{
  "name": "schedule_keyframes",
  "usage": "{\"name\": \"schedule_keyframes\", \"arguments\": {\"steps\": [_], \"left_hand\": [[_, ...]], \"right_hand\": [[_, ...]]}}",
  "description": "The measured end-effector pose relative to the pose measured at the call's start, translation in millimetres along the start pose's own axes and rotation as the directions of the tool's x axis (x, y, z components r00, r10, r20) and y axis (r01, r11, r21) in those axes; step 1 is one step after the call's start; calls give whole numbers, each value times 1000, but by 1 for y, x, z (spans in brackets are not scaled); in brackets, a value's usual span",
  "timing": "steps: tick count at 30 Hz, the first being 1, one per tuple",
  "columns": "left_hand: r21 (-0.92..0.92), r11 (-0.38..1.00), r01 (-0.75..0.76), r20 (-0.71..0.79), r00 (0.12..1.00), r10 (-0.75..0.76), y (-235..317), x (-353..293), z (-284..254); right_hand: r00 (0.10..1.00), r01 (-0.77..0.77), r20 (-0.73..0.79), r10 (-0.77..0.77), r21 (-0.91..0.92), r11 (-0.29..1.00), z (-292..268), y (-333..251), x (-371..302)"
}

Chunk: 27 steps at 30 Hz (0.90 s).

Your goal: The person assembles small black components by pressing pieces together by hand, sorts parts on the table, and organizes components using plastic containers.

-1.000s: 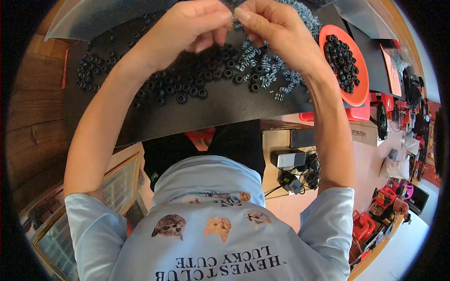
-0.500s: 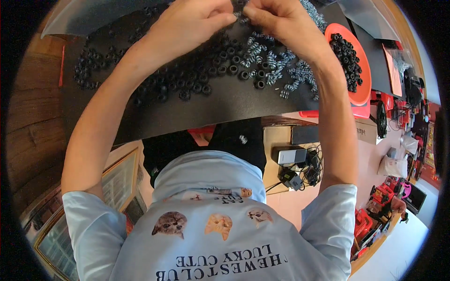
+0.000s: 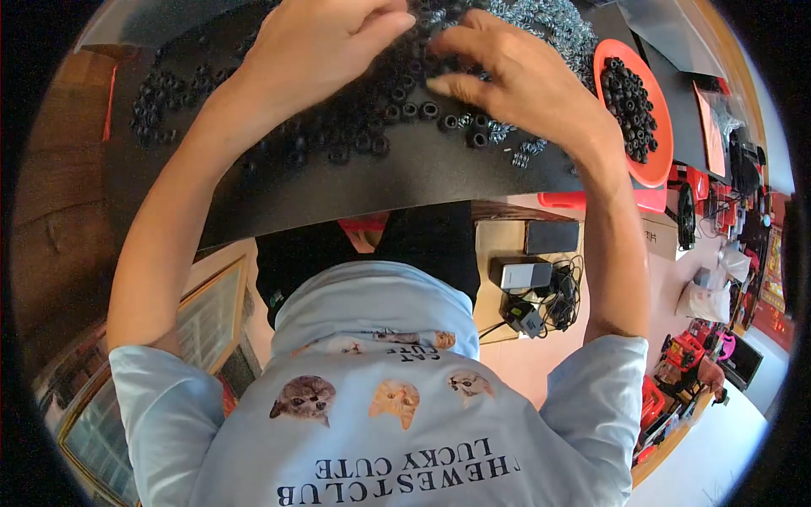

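Note:
My left hand (image 3: 325, 42) is over the far middle of the black table (image 3: 338, 196), its fingers curled in toward the thumb. Whatever it may hold is hidden. Opposite it, my right hand (image 3: 515, 76) reaches down with thumb and forefinger apart, nothing visible between them. Black ring-shaped pieces (image 3: 410, 111) lie loose below and between the hands. A heap of small silvery coil springs (image 3: 549, 25) spreads beyond my right hand, and a few springs (image 3: 528, 150) lie just under its palm.
An orange-red oval plate (image 3: 655, 165) filled with more black rings stands right of my right forearm. Another scatter of black rings (image 3: 160, 97) lies at the table's left. Below the table's near edge, a cardboard box (image 3: 498, 245) carries a power adapter (image 3: 522, 317) and tangled cables.
My hands were close together with fingertips pinched; now the right has opened and moved down over the pieces. A spring seen over my dark trousers no longer shows.

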<state>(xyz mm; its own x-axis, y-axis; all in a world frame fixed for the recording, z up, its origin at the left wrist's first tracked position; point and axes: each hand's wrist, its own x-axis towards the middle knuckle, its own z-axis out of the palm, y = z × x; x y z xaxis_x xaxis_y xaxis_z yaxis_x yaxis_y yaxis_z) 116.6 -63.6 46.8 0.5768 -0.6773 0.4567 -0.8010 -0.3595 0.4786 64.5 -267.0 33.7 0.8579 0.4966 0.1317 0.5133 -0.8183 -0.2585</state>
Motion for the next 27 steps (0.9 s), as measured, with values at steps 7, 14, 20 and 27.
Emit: {"name": "schedule_keyframes", "arguments": {"steps": [7, 14, 20, 27], "left_hand": [[62, 982, 180, 74, 980, -185, -8, -35, -10], [-83, 986, 142, 126, 983, -131, 34, -77, -12], [-153, 983, 101, 160, 984, -76, 55, -107, -4], [-178, 976, 125, 99, 989, -109, 59, -121, 8]], "right_hand": [[989, -116, -86, 118, 26, 993, -11, -6, 4], [990, 102, -96, -100, 13, 995, 11, -15, 8], [798, 441, -478, -366, 49, 896, 6, -9, 17], [988, 35, -150, -32, 15, 999, 1, -27, -4]]}}
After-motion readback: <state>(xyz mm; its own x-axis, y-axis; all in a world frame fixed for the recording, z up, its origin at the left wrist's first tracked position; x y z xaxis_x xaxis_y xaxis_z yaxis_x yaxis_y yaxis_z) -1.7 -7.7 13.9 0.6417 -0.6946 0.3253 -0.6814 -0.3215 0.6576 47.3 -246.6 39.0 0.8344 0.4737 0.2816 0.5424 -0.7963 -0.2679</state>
